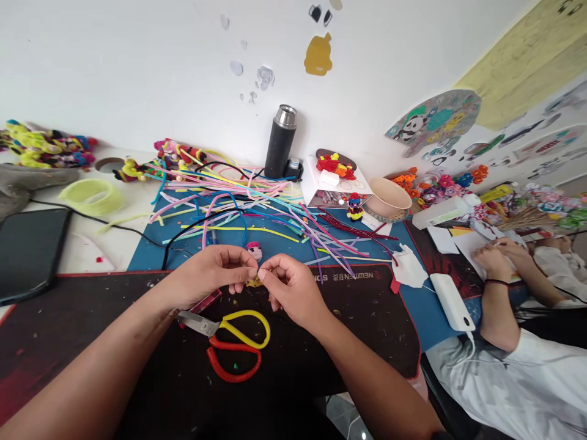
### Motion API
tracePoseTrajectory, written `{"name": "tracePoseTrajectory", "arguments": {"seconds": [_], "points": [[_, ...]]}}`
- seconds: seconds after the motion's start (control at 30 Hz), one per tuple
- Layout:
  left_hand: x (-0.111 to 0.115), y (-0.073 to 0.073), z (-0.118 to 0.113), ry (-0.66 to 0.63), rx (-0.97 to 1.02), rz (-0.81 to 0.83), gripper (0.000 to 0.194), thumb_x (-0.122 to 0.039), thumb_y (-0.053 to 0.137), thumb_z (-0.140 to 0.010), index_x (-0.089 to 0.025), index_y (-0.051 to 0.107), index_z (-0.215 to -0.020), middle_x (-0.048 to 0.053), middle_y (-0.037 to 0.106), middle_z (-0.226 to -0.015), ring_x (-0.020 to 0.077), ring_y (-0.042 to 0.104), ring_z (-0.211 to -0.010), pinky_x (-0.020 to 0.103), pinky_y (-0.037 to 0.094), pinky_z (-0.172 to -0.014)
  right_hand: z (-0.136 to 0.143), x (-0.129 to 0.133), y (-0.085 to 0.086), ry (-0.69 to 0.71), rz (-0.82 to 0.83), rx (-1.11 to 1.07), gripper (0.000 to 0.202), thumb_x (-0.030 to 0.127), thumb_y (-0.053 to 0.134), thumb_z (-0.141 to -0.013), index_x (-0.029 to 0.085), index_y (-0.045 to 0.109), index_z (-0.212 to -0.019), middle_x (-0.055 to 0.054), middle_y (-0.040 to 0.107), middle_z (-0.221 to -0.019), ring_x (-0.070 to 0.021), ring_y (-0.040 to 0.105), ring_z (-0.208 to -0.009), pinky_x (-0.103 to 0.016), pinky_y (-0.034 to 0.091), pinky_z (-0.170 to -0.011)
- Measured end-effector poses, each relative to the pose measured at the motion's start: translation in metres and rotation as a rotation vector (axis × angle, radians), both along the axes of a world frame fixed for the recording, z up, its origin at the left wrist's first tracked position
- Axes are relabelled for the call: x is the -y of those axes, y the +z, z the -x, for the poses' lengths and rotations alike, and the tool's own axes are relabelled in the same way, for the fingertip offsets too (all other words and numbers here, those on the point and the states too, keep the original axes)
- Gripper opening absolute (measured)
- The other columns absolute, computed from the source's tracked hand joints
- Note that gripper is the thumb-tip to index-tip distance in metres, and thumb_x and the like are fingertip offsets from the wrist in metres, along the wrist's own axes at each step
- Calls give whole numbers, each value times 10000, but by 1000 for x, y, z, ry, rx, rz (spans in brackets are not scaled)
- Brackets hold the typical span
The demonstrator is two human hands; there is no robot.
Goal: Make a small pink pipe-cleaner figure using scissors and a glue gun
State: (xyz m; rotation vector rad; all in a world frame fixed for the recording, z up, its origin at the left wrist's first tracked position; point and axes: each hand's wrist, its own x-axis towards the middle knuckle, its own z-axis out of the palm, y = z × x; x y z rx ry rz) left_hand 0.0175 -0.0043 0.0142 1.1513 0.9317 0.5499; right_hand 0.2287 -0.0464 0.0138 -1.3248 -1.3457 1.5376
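Note:
My left hand (222, 275) and my right hand (287, 284) meet over the black mat (321, 354), each with thumb and fingertips pinched together. What lies between the fingertips is too small to make out. Just behind them shows a small figure's head (254, 250), pink on top with a pale face. A bit of yellow (254, 282) is visible below the fingertips. Scissors (213, 329) with one yellow and one red handle lie on the mat in front of my hands, near my left wrist.
Many coloured pipe cleaners (229, 208) spread behind my hands. A black thermos (280, 143), a white box (337, 183) and a bowl (389, 198) stand near the wall. At left lies a dark tablet (32, 250); at right, a white power bank (452, 301) and another person's hands (499, 256).

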Motion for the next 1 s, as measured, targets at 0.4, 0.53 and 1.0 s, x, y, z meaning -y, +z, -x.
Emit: {"name": "tracePoseTrajectory", "arguments": {"seconds": [0.4,0.53,1.0], "points": [[-9,-19,1,318,-514,-795,555,-657,743,-924,-228,783,-1273,89,783,-1053,328,703,-1039,470,540,-1022,-8,-3,-6,-162,65,-146,326,517,772,-900,222,632,-900,128,481,-483,-84,455,-356,-198,319,-391],[-11,-45,-5,211,-691,-962,586,-600,703,-975,-182,729,-1386,165,755,-1257,398,662,-1235,564,504,-1105,-10,-1,-8,-166,73,-178,345,525,789,-891,218,631,-904,130,475,-488,-82,458,-357,-195,328,-393],[-14,-60,-7,157,-739,-1079,390,-460,678,-1011,-191,759,-1280,174,760,-1238,402,653,-1210,559,521,-1065,-5,-6,-11,-162,54,-178,358,548,779,-878,224,626,-889,123,486,-483,-84,435,-348,-208,353,-396]]}}
